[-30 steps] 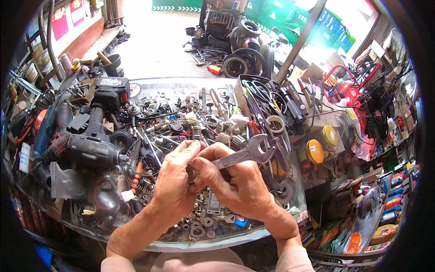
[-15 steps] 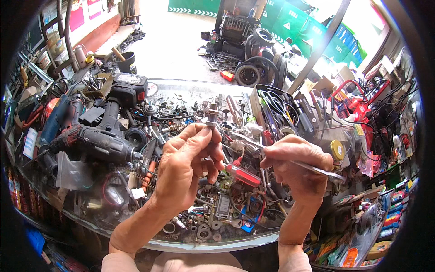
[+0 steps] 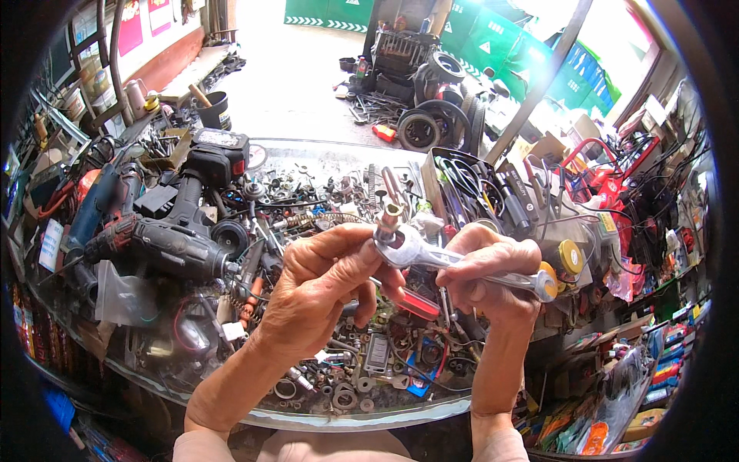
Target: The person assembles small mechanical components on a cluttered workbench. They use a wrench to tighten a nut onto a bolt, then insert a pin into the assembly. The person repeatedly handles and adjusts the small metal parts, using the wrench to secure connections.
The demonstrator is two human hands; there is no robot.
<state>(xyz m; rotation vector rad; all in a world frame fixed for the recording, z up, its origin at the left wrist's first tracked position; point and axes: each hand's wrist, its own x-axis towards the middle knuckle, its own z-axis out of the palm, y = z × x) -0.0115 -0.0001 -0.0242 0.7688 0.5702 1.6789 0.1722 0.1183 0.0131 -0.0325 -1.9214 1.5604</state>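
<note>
Between the thumb and fingers of my left hand (image 3: 319, 285) is a small metal fitting (image 3: 391, 215), upright, with a hollow, brass-coloured top end. My right hand (image 3: 493, 269) is closed around the shank of a silver wrench (image 3: 431, 255). One head of that wrench meets the fitting at my left fingertips; whether its jaw sits fully round it I cannot tell. The other head sticks out past the right side of my right hand. Below the wrench, a red-handled screwdriver (image 3: 418, 305) lies partly hidden behind my left fingers.
Loose washers, nuts and small parts cover the glass-topped table (image 3: 362, 420). A black cordless impact tool (image 3: 173, 242) lies at the left. A tin box (image 3: 439, 173) of tools and cables stands at the back right. A yellow-lidded jar (image 3: 570, 256) is beyond my right hand.
The wrench has swung round and come left, so its head now meets the fitting. My left hand has tipped the fitting and shifted slightly right.
</note>
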